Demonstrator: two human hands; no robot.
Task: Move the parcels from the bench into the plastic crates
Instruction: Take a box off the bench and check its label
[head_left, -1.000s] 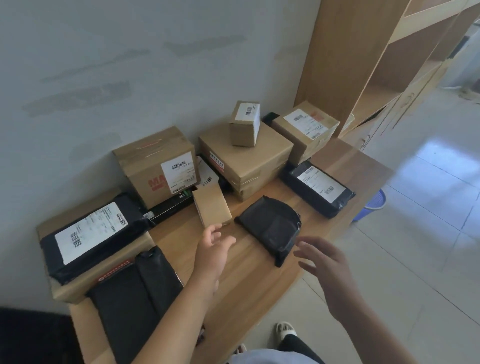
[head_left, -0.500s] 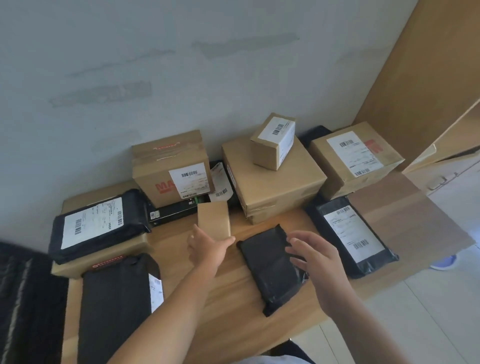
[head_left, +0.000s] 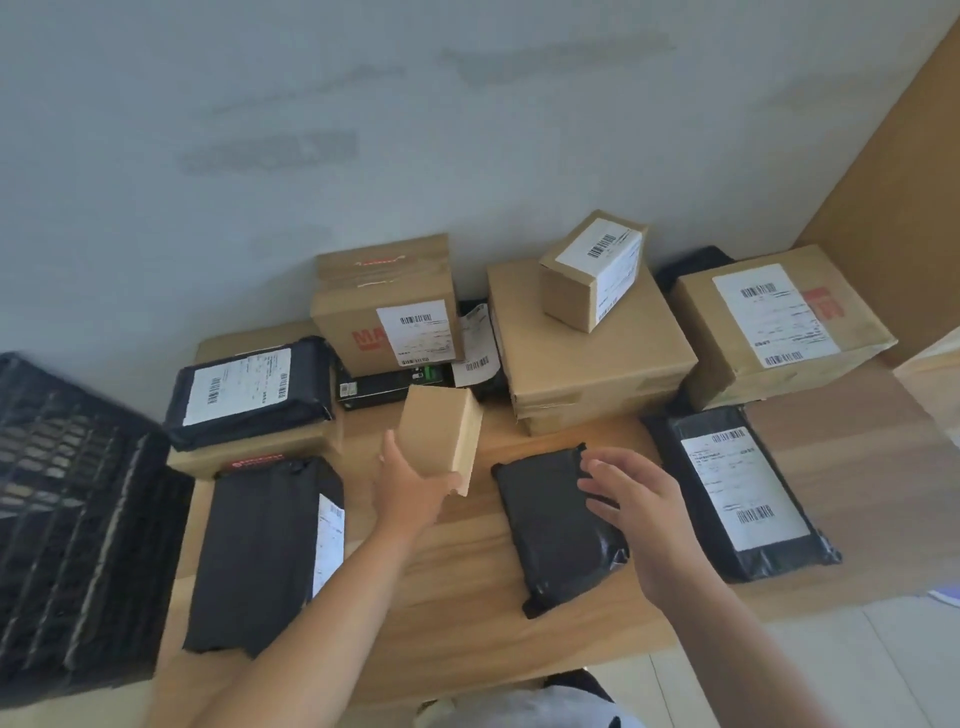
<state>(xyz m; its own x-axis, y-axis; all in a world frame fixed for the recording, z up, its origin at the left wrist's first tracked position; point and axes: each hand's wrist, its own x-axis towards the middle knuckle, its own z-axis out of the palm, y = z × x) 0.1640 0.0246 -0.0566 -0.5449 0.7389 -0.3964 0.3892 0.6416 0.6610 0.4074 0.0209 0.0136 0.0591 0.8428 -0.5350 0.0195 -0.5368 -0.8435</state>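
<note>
Many parcels lie on the wooden bench. My left hand grips a small plain brown box by its near end, and the box is tilted up off the bench. My right hand hovers with relaxed, spread fingers over the right edge of a small black mailer; whether it touches the mailer is unclear. A black plastic crate stands at the bench's left end.
A labelled black mailer lies right of my right hand. Behind stand a wide flat box with a small box on top, a box at the right and a red-printed box. Two black mailers lie left.
My left hand closed on the small brown box and tipped it up. My right hand moved forward over the small black mailer. The view swung left, bringing the crate into sight.
</note>
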